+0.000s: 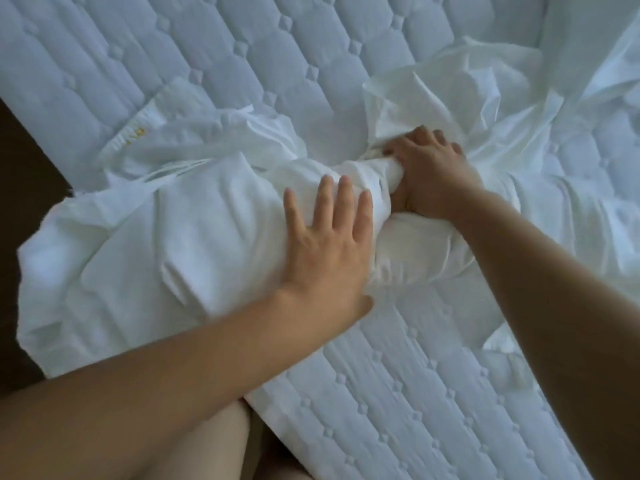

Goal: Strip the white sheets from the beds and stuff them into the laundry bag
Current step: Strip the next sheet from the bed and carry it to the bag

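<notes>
- A bedroom: a bed fills the view, its quilted white mattress [242,46] lying largely bare.
- A loose white sheet [485,98] lies crumpled in heaps across the mattress top.
- Dark floor [20,174] shows past the bed's left edge.

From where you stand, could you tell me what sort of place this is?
Probably a bedroom: a bare white quilted mattress, and a crumpled white fabric sheet that the right hand grips and the left hand presses.
</notes>
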The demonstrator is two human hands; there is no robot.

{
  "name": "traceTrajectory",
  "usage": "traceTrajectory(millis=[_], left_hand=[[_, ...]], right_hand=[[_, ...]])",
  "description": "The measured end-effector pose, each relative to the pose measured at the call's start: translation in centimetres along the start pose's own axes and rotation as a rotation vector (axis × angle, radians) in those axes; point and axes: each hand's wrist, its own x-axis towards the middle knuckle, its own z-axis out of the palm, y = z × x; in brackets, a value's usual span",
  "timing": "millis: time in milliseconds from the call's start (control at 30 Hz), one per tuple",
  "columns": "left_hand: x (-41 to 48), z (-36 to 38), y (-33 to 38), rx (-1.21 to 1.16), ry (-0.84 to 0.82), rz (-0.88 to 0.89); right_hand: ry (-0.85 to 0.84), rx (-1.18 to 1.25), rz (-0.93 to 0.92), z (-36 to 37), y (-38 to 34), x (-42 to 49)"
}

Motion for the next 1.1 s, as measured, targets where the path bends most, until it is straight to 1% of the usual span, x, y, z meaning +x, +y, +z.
traceTrajectory(millis=[33, 67, 100, 133, 167, 200, 233, 267, 300, 400, 433, 467, 500, 533, 600, 633, 667, 700, 733, 767, 833, 867, 933, 1033, 1067, 1100], left_hand=[[-0.5, 1.6, -0.1, 0.082, -0.013, 0.026], [-0.4, 2.6, -0.9, 0.159, 0.053, 0.048], [0.1, 3.3, -2.0, 0.181, 0.12, 0.061], [0.8, 3.4, -3.1, 0.202, 0.149, 0.108], [1.7, 3.2, -4.1, 0.203, 0.195, 0.174], [2.8, 2.5, -5.2, 0.154, 0.182, 0.246], [4.0, 1.5, -6.3, 0.087, 0.162, 0.3], [5.0, -0.2, -7.1, -0.002, 0.084, 0.318], [6.0, -1.7, -7.9, -0.107, -0.011, 0.298], [9.1, -4.8, -9.3, -0.37, -0.184, 0.212], [10.0, -5.3, -9.8, -0.443, -0.227, 0.169], [10.8, -6.0, -10.3, -0.469, -0.243, 0.133], [11.2, -6.6, -10.6, -0.438, -0.234, 0.092], [11.4, -7.1, -10.4, -0.361, -0.186, 0.037], [10.7, -7.2, -8.9, -0.084, 0.007, -0.053], [9.9, -6.8, -7.6, 0.034, 0.078, -0.049], [9.0, -6.2, -6.3, 0.112, 0.094, -0.03], [8.5, -5.2, -5.6, 0.168, 0.061, -0.018], [8.7, -4.3, -5.6, 0.197, 0.057, -0.015], [9.3, -3.7, -6.2, 0.188, 0.12, -0.008], [10.9, -3.3, -7.6, 0.15, 0.325, 0.027], [11.5, -3.3, -7.9, 0.143, 0.35, 0.047], [12.0, -3.5, -8.2, 0.124, 0.266, 0.09], [11.1, -4.0, -7.9, 0.084, 0.198, 0.152], [10.4, -4.1, -7.8, 0.047, 0.142, 0.183], [9.7, -4.1, -7.7, 0.014, 0.05, 0.211]], right_hand=[[0.121, -0.045, 0.066, 0.3, -0.4, -1.5], [0.278, -0.063, 0.109, 0.8, -1.0, -3.3], [0.46, -0.065, 0.108, 1.9, -1.8, -5.3], [0.605, -0.063, 0.072, 3.3, -2.7, -7.1], [0.671, -0.062, 0.023, 4.8, -3.4, -8.7], [0.655, -0.07, -0.029, 6.2, -3.8, -9.9], [0.598, -0.093, -0.066, 7.3, -4.1, -10.7], [0.54, -0.128, -0.091, 8.1, -4.1, -10.9], [0.509, -0.168, -0.098, 8.2, -4.1, -10.4], [0.472, -0.228, -0.034, 5.6, -3.7, -5.9], [0.415, -0.216, -0.024, 4.1, -3.5, -4.3], [0.325, -0.207, -0.019, 2.6, -3.3, -2.8], [0.209, -0.202, -0.013, 1.1, -3.1, -1.7], [0.114, -0.195, -0.013, -0.3, -2.9, -0.6], [0.012, -0.153, -0.006, -2.2, -2.5, 1.2], [-0.026, -0.117, 0.013, -3.1, -2.5, 2.1], [-0.062, -0.078, 0.036, -3.9, -2.5, 2.9], [-0.1, -0.051, 0.058, -4.6, -2.6, 3.7], [-0.136, -0.03, 0.076, -5.1, -2.6, 4.5], [-0.163, -0.007, 0.093, -5.5, -2.7, 5.1], [-0.21, 0.054, 0.123, -6.2, -3.0, 6.1], [-0.244, 0.096, 0.142, -6.4, -3.2, 6.3], [-0.311, 0.169, 0.177, -6.9, -3.5, 6.3], [-0.406, 0.229, 0.219, -6.5, -3.8, 4.9], [-0.459, 0.27, 0.242, -5.8, -3.7, 4.1], [-0.526, 0.336, 0.269, -4.8, -3.7, 3.1]])
